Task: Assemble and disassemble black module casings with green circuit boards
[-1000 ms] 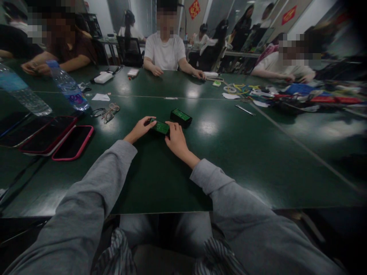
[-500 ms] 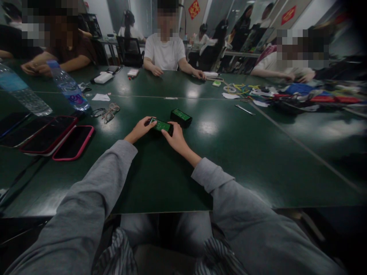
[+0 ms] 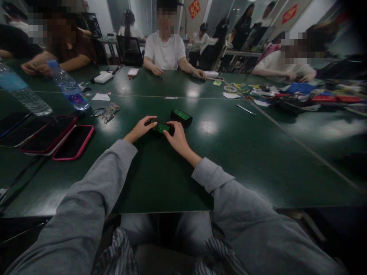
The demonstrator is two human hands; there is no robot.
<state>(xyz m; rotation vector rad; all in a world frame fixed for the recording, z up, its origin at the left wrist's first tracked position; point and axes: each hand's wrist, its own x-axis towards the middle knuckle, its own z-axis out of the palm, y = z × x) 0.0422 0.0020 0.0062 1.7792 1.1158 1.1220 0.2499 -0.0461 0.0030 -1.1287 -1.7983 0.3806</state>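
Between my two hands is a green circuit board (image 3: 160, 128) with a dark edge or casing, held just over the dark green table (image 3: 172, 172). My left hand (image 3: 141, 128) is closed on its left end, thumb on the top face. At the right end, my right hand (image 3: 177, 136) grips it with thumb and fingers. Whether its underside touches the table is hidden. Just beyond my right hand lies a black box with a green circuit board on top (image 3: 181, 117), apart from the held one.
Left are glasses (image 3: 111, 112), a water bottle (image 3: 69, 88) and a pink-edged phone (image 3: 74, 142) among other devices. A metal wrench-like tool (image 3: 245, 109) and a heap of cables (image 3: 301, 95) lie right. Across the table sits a person in a white shirt (image 3: 165, 53); others sit at both sides.
The held circuit board has tilted slightly, and its face looks darker. My right fingers have shifted a little to the right along its end. The other board stays where it was.
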